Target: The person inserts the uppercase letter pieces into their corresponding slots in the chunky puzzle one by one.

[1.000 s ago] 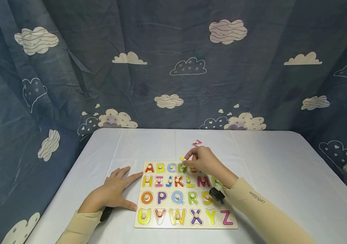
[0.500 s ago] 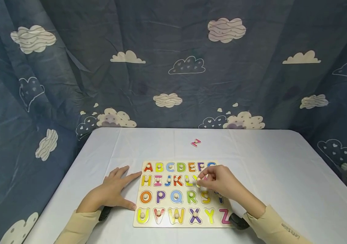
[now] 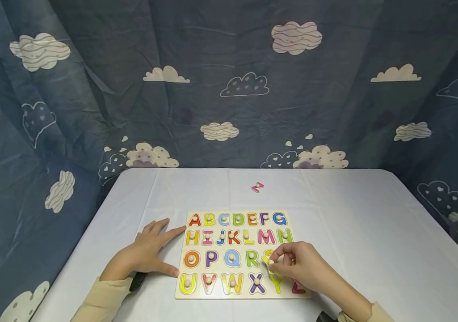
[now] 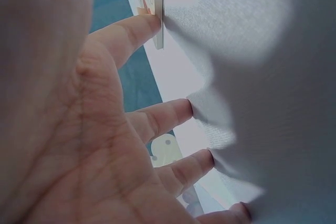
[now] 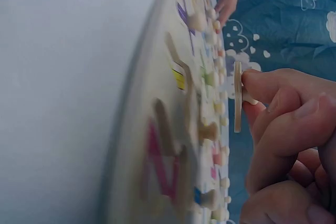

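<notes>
A wooden alphabet puzzle board (image 3: 178,293) lies on the white-covered table (image 3: 353,223), with coloured letters in rows and most carrying a small knob. My right hand (image 3: 293,266) hovers over the board's lower right, near the S and Y. It pinches a thin letter piece (image 3: 271,264) by its knob. In the right wrist view this piece (image 5: 237,97) hangs edge-on, a little off the board (image 5: 173,129), between my fingertips (image 5: 262,85). My left hand (image 3: 148,250) lies flat on the cloth, and its index finger (image 4: 137,24) touches the board's left edge (image 4: 159,19).
A loose pink Z piece (image 3: 258,187) lies on the cloth beyond the board's far edge. A dark blue curtain with cloud prints (image 3: 229,89) hangs close around the table on three sides. White cloth stretches to the right of the board.
My right hand has come from the board's far edge toward me, carrying the pinched piece down to the lower right rows. The left hand has stayed put.
</notes>
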### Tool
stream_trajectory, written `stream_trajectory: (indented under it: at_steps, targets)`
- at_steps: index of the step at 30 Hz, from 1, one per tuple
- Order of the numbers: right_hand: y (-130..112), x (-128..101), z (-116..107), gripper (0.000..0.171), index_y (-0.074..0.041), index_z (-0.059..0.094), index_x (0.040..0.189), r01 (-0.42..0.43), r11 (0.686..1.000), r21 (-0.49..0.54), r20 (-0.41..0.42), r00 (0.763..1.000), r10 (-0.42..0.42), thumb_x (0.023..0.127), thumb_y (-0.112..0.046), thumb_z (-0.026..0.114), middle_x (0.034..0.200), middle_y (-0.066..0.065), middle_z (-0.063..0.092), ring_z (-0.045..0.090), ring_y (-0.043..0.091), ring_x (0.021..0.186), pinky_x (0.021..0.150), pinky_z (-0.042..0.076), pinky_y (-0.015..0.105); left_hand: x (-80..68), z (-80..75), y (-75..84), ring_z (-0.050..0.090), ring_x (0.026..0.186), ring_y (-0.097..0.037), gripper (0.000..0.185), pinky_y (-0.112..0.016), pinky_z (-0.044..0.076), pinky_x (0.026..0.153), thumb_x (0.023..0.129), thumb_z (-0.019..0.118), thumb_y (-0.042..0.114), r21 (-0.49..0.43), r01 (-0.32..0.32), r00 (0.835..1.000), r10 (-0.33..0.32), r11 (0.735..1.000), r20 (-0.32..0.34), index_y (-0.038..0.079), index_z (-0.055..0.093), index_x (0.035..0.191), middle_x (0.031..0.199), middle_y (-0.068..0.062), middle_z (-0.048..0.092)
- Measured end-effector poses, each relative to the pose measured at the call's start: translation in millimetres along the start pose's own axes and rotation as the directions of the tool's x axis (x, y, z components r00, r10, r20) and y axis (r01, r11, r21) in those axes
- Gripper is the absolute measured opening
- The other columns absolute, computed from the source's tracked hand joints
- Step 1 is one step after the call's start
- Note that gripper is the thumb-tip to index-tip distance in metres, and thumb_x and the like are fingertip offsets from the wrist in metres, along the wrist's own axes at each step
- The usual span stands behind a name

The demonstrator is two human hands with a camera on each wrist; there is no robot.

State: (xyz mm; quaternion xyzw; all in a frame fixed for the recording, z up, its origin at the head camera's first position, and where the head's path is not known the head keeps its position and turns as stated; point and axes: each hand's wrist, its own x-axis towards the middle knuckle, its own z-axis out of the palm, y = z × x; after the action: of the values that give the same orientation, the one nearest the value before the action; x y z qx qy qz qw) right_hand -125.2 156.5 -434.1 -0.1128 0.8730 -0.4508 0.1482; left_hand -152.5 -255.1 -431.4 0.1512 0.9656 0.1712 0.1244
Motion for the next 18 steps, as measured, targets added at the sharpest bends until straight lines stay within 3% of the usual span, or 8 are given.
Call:
stream_trajectory:
  at_steps: [6,18]
  targets:
    - [7.8,-14.2,3.9,0.016,-0.013,0.072,0.093,0.012,0.999,0.053,0.058,0.998,-0.015,0.092,-0.023,0.084,0.06,-0.006,0.053,0.04,0.005,0.042,0.04,0.034,0.018,-0.2,0.5,-1.5,0.027,0.152,-0.068,0.119,-0.091,0.027,0.11,0.062,0.098,0.064,0.019,-0.006,1.0,0.006,1.0,-0.007,0.027,0.047,0.163,0.169,-0.032,0.032]
    - [20.6,-27.6,12.3,0.018,-0.015,0.071,0.091,0.036,0.999,0.009,0.032,0.999,-0.036,0.091,-0.026,0.085,0.059,-0.01,0.053,0.042,0.0,0.039,0.041,0.034,0.018,2.0,1.0,-2.4,0.028,0.15,-0.07,0.12,-0.091,0.029,0.109,0.061,0.098,0.064,0.023,-0.031,0.999,0.031,0.999,-0.015,0.027,0.047,0.163,0.168,-0.032,0.033]
